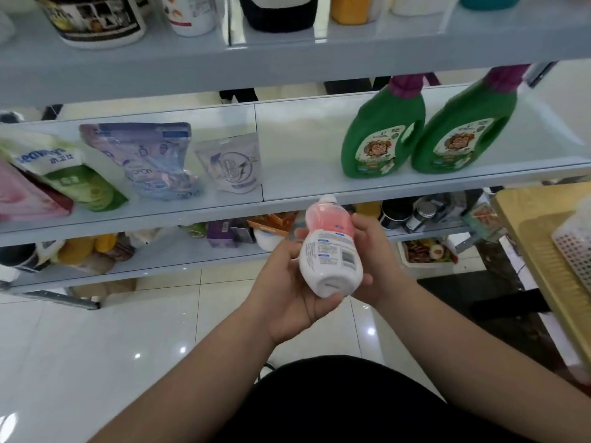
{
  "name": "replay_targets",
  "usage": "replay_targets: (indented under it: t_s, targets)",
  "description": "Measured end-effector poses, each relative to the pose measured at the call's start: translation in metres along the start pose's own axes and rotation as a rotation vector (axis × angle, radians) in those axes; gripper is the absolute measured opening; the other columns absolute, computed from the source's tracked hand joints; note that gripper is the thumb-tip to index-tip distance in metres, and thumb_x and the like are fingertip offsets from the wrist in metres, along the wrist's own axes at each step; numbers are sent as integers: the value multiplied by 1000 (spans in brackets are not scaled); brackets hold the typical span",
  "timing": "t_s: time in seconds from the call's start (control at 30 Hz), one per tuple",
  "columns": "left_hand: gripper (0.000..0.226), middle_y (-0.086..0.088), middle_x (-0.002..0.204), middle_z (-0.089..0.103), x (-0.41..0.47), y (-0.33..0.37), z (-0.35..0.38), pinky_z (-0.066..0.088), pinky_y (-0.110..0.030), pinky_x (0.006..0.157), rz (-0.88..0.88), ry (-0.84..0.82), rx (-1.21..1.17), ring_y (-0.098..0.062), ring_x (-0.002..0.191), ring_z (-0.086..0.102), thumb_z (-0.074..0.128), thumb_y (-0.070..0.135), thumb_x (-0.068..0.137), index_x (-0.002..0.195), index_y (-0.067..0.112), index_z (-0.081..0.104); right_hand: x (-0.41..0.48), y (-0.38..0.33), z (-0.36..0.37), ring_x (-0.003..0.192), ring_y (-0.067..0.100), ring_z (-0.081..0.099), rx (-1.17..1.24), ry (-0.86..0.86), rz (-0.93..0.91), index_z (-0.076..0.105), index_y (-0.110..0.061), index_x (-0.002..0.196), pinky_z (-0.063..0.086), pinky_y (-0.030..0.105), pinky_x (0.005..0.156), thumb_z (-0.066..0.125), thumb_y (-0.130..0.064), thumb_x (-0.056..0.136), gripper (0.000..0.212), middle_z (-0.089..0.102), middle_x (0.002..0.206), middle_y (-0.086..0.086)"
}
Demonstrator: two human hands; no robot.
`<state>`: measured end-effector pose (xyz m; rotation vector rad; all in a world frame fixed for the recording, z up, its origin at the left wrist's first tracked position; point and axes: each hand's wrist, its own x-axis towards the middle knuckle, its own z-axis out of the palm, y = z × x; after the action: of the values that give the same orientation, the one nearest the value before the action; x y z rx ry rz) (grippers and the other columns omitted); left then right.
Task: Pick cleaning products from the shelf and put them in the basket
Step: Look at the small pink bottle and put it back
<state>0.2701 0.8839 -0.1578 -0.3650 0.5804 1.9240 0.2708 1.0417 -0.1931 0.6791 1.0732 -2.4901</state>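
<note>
The left hand cups the bottle from below, fingers curled round its lower half. The bottle is held off the shelf, in front of the chest, with its cap tilted up and away towards the shelf and its base towards the person. The right hand grips its far side. The basket lies well to the right, nearer the right hand, so that hand looks best placed to carry the bottle across.

One head-worn view, wide-angle, looking forward and down, facing the front edge of the pale grey metal shelving at close range, glossy white tiled floor along the bottom.
</note>
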Motion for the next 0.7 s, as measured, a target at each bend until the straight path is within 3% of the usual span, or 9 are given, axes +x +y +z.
replay_targets:
  t_s: [0.1,0.17,0.23,0.33,0.43,0.57,0.63,0.7]
  targets:
    - [53,-28,125,65,14,-14,18,64,-34,55,-61,-41,-110,-50,106,70,46,33,92,119,-4,73,-6,-8,-21,121,34,48,59,53,37,53,5,139,34,44,112,57,-49,79,81,48,129,21]
    - [52,-27,127,65,25,-24,28,64,-33,60,-53,-49,-98,-52,107,68,48,29,90,120,-5,72,-11,-14,-35,113,30,53,88,65,70,55,-8,124,42,38,99,53,-49,86,56,49,120,16]
    - [50,-27,131,64,36,-32,35,66,-37,66,-30,-23,-63,-54,107,67,45,27,93,124,-4,70,-17,-22,-50,103,29,61,70,62,69,59,-9,122,48,37,89,52,-50,90,53,59,114,15]
    - [45,-23,125,69,53,-42,38,65,-46,67,61,180,173,-45,101,71,41,23,99,129,-1,65,-24,-40,-66,106,32,63,26,67,-35,58,-2,137,48,45,98,56,-46,92,63,64,120,19]
    - [34,-18,114,68,69,-56,44,62,-49,68,221,403,417,-33,89,72,51,26,103,128,4,61,-31,-58,-79,99,23,69,-207,103,-279,55,-17,137,56,44,91,69,-36,80,62,69,118,9]
    - [58,-1,124,57,81,-84,61,63,-42,66,382,506,756,-20,99,66,78,43,75,125,38,49,-46,-68,-91,104,10,69,-626,108,-425,45,-44,122,59,28,83,80,-61,57,75,66,120,-2]
    - [62,4,118,54,86,-94,67,64,-42,61,510,574,936,-15,94,68,82,40,67,116,46,43,-50,-77,-93,100,4,68,-684,82,-424,43,-51,114,58,24,80,74,-68,61,64,64,117,-8]
    - [56,-1,119,56,88,-102,69,64,-53,64,554,568,887,-23,96,71,78,36,72,117,40,45,-50,-87,-99,100,14,67,-560,43,-364,50,-41,115,57,34,84,61,-63,78,44,64,116,-1]
